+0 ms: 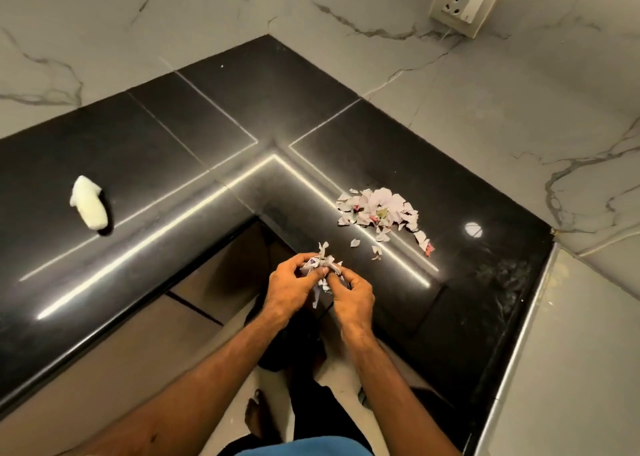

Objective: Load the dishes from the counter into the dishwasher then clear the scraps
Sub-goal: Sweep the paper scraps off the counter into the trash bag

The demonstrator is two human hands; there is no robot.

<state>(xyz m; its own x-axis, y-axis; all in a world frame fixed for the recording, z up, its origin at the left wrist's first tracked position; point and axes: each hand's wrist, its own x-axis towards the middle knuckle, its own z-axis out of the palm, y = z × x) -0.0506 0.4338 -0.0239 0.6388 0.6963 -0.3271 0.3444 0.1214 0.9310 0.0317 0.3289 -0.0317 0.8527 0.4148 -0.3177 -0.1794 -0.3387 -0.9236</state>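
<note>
Black L-shaped counter [173, 164] spans the frame's middle. The pile of paper scraps [377, 209] lies right of centre, up and to the right of both hands, its long axis trailing toward lower right, so the right hand [353, 296] is nearer. At lower centre it meets the left hand [291, 289], fingers of both curled and clamped on a gathered bunch of scraps [322, 265]. No bin or other container shows.
</note>
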